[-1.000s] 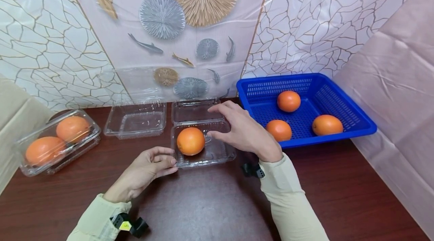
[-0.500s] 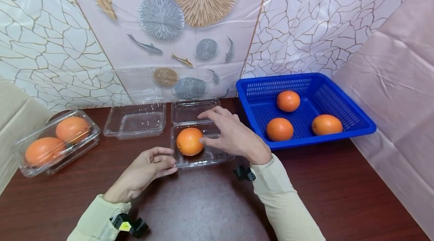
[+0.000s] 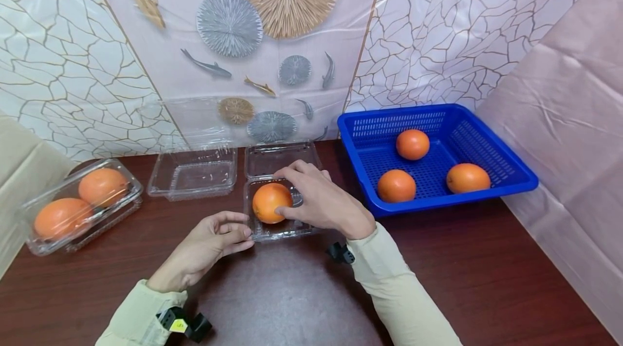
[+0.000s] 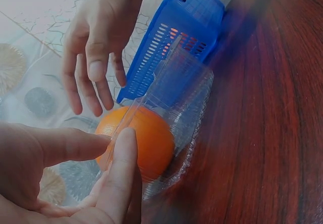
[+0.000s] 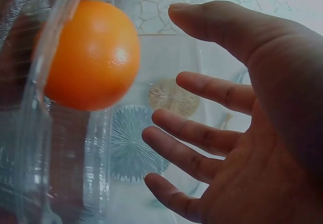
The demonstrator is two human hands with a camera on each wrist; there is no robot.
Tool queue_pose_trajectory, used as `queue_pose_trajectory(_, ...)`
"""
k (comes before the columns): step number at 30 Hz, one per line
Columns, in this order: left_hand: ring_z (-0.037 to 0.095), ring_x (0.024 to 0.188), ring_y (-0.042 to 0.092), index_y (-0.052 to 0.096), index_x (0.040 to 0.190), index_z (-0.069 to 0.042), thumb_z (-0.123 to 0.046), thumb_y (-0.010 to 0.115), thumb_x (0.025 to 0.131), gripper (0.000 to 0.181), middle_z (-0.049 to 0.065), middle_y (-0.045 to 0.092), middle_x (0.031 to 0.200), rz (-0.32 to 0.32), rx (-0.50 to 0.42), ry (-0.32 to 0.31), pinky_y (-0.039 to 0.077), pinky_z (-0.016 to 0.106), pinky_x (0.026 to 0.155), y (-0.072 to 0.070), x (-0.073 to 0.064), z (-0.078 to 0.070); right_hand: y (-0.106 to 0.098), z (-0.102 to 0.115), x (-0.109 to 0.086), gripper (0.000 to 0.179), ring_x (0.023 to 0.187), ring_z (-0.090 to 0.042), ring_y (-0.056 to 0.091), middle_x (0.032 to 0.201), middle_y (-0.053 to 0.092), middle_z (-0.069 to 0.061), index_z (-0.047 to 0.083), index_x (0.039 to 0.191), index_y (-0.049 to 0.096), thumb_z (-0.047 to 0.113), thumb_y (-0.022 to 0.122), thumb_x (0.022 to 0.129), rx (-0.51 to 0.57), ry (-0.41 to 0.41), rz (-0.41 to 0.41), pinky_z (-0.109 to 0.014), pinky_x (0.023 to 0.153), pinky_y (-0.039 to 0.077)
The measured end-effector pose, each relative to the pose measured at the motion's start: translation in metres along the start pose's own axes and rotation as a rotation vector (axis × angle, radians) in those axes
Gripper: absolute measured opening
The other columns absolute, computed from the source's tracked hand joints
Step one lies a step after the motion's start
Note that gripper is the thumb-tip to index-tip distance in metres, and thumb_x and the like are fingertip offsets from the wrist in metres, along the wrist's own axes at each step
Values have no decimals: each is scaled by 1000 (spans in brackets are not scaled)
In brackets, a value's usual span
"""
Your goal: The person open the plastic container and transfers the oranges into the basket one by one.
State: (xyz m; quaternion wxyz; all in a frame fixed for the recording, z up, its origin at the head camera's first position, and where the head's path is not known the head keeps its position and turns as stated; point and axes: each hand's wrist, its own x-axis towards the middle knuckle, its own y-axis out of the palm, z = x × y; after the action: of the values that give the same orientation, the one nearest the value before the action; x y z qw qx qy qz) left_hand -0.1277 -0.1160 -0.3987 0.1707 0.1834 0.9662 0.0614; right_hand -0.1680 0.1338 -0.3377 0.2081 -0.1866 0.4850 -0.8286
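Observation:
In the head view an orange sits in the left part of a clear plastic clamshell container, whose lid lies folded back behind it. My left hand pinches the container's left rim between thumb and finger, as the left wrist view shows. Fingers spread, my right hand hovers above the right part of the container, close to the orange. A gap separates this right hand from the orange in the right wrist view, and it holds nothing.
A blue basket with three oranges stands at right. Another clear container, lid raised, sits behind the left hand. At far left, a closed clear container holds two oranges. A patterned sheet hangs behind the table.
My right hand has moved left, from the container's right side to beside and above the orange. The left hand keeps its pinch on the rim, and the orange stays in place.

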Motion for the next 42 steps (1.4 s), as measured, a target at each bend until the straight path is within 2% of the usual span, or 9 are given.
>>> queue_pose_trajectory(5,14,98,68,33,142,14,1,58,101,50,8,65,105,-2,4,-3,61,32,100,-1,-1,-1,7,0,4,53,123,-19,51,129,59,-3,20,136,60,37,80,89,-14,-44,9,-49,103,47)
queue_pose_trajectory(13,13,97,68,33,141,14,2,58,100,49,8,64,105,-1,-4,3,61,31,99,-1,-1,0,16,1,7,57,122,-21,52,130,57,-5,18,138,58,38,79,89,-52,-70,19,-44,98,48)
queue_pose_trajectory(21,13,96,69,34,140,14,1,59,100,49,6,66,103,3,-5,10,61,31,98,0,0,1,27,0,9,55,120,-20,53,132,56,-5,19,137,59,38,79,88,-47,-77,26,-39,92,45)
queue_pose_trajectory(28,13,96,68,33,141,15,2,58,100,49,7,65,104,1,-2,4,61,31,99,0,0,0,30,-1,10,55,121,-21,54,132,56,-7,19,136,59,35,80,88,-50,-77,6,-40,93,45)
queue_pose_trajectory(36,11,94,67,33,141,15,2,57,100,49,6,65,103,1,5,4,62,30,98,0,1,1,37,2,12,55,115,-22,55,130,53,-6,21,136,58,34,81,87,-54,-61,3,-37,87,46)
queue_pose_trajectory(42,10,94,67,33,142,15,0,57,102,49,5,65,102,9,9,16,62,29,97,1,2,2,42,2,13,59,118,-22,55,131,54,-6,22,139,55,33,82,87,-65,-37,10,-41,92,46)
